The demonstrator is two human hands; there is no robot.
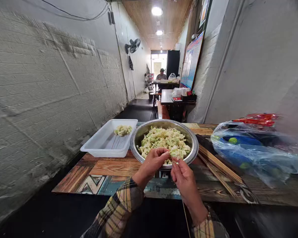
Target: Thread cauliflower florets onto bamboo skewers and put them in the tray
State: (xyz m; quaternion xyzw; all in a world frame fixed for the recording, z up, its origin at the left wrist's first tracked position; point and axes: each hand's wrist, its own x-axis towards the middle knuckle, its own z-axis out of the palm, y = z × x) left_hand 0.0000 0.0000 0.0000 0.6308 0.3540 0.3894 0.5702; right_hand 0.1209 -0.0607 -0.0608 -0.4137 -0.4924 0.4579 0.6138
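Note:
A wide steel bowl full of cut cauliflower stands on the table in front of me. Over its near rim, my left hand is closed, its fingertips pinching what looks like a cauliflower floret. Close beside it, my right hand pinches a thin bamboo skewer, whose long end trails down below the wrist. The skewer's upper end meets the floret between both hands' fingertips; the exact contact is partly hidden. Left of the bowl, a white plastic tray holds a cluster of cauliflower on skewers.
A bundle of bamboo skewers lies right of the bowl. Beyond it sits a clear plastic bag with blue and red things inside. A brick wall runs along the left. Farther back are another table and a seated person.

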